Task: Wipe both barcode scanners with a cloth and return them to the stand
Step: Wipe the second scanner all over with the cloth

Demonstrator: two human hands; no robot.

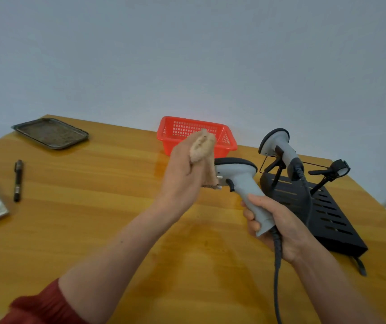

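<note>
A: Covering the nose of the scanner (238, 181), the cloth (202, 146) hides its window; its cable (276, 277) runs off frame.

B: The left hand (182, 176) clutches that cloth; the right hand (278, 225) grips the handle above the table (117, 183), beside the stand (315, 206). Head faces left, handle slants down-right.

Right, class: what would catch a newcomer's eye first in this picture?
Centre frame, the right hand grips a grey barcode scanner by its handle while the left hand holds a beige cloth at its front end. Behind them, a bright red basket stands at the far edge of the table.
</note>
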